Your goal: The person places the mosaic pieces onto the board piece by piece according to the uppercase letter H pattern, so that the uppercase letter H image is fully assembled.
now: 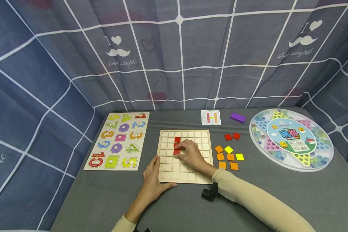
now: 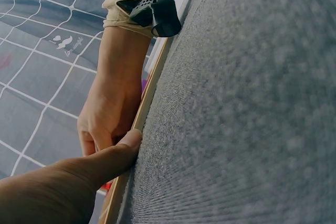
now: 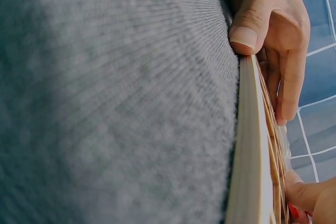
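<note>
A wooden grid board (image 1: 168, 175) lies flat on the grey cloth-covered table. My left hand (image 1: 153, 180) steadies its near left corner, fingers straight along the left side and thumb against the near edge. Over the middle of the board, my right hand (image 1: 191, 156) pinches a red square tile (image 1: 177, 152) between thumb and index finger, down at the grid. Another red tile (image 1: 177, 139) sits in a cell farther up the same column, and one more is partly covered by the index finger. In the right wrist view, the left thumb presses the board's edge (image 3: 249, 129).
Right of the board lie loose red tiles (image 1: 227, 137), orange tiles (image 1: 230, 157) and yellow tiles (image 1: 239, 157). Behind are a pattern card (image 1: 203, 120) and a purple block (image 1: 238, 118). A number puzzle (image 1: 143, 129) lies left, a round game box (image 1: 291, 135) right. Curtains surround the table.
</note>
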`<move>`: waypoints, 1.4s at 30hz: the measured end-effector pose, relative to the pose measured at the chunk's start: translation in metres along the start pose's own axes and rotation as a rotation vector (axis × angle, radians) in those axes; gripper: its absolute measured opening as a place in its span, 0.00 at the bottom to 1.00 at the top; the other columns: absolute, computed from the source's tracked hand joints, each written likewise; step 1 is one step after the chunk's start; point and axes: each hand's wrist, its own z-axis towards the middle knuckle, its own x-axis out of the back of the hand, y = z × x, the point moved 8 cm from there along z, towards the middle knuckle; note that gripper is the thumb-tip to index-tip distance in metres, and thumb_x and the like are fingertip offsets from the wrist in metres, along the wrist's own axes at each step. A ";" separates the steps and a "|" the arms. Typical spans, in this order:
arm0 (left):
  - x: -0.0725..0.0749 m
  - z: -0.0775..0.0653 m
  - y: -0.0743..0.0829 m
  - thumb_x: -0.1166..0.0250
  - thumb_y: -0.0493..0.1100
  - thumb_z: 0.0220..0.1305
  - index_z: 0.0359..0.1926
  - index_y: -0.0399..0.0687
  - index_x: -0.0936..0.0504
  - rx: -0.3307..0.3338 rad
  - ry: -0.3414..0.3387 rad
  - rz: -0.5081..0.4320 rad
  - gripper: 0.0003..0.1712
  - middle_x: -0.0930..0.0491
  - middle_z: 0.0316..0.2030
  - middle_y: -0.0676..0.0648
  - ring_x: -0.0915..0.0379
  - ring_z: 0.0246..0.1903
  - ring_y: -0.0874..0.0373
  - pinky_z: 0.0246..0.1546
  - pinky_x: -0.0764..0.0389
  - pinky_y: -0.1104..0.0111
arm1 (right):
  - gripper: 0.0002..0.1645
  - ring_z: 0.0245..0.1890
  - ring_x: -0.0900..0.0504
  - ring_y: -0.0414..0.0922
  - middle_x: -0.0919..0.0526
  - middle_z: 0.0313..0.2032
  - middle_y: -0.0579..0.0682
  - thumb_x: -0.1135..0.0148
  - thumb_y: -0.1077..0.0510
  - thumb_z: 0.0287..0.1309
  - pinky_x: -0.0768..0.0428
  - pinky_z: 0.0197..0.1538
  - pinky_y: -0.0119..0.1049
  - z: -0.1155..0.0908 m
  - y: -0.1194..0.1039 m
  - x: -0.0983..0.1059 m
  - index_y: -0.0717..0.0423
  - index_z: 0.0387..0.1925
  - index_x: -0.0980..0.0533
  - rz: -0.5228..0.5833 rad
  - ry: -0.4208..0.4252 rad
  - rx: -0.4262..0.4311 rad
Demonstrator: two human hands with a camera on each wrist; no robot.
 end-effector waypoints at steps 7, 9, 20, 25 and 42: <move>-0.001 -0.001 -0.001 0.17 0.55 0.34 0.74 0.31 0.47 0.003 -0.003 0.005 0.72 0.48 0.73 0.33 0.45 0.67 0.38 0.57 0.48 0.44 | 0.17 0.41 0.23 0.45 0.18 0.38 0.46 0.21 0.58 0.43 0.29 0.49 0.42 -0.002 0.000 -0.002 0.51 0.39 0.15 -0.033 -0.027 0.009; -0.001 -0.001 -0.001 0.16 0.55 0.34 0.74 0.31 0.47 0.003 -0.002 0.005 0.71 0.47 0.73 0.33 0.45 0.66 0.38 0.57 0.48 0.44 | 0.17 0.42 0.23 0.45 0.18 0.38 0.46 0.21 0.58 0.43 0.30 0.50 0.42 -0.002 -0.001 -0.002 0.51 0.39 0.15 -0.039 -0.030 0.014; -0.001 -0.002 -0.001 0.16 0.55 0.34 0.73 0.30 0.45 -0.021 0.020 0.017 0.71 0.46 0.72 0.32 0.44 0.66 0.36 0.57 0.47 0.43 | 0.16 0.43 0.26 0.44 0.21 0.38 0.45 0.22 0.57 0.46 0.33 0.52 0.44 -0.003 0.000 -0.003 0.50 0.40 0.15 -0.028 -0.083 0.032; 0.000 -0.002 0.000 0.16 0.54 0.33 0.73 0.29 0.45 -0.029 0.024 0.023 0.71 0.46 0.72 0.31 0.44 0.66 0.36 0.57 0.47 0.43 | 0.18 0.43 0.25 0.43 0.20 0.39 0.45 0.23 0.57 0.48 0.30 0.51 0.41 -0.004 0.002 -0.001 0.50 0.44 0.15 -0.016 -0.119 0.029; 0.000 0.000 -0.002 0.16 0.53 0.34 0.74 0.32 0.48 0.019 -0.008 -0.010 0.72 0.49 0.74 0.34 0.46 0.68 0.37 0.59 0.49 0.46 | 0.18 0.40 0.27 0.44 0.23 0.40 0.48 0.25 0.59 0.50 0.28 0.45 0.37 -0.002 0.002 0.003 0.55 0.45 0.15 0.014 -0.126 0.051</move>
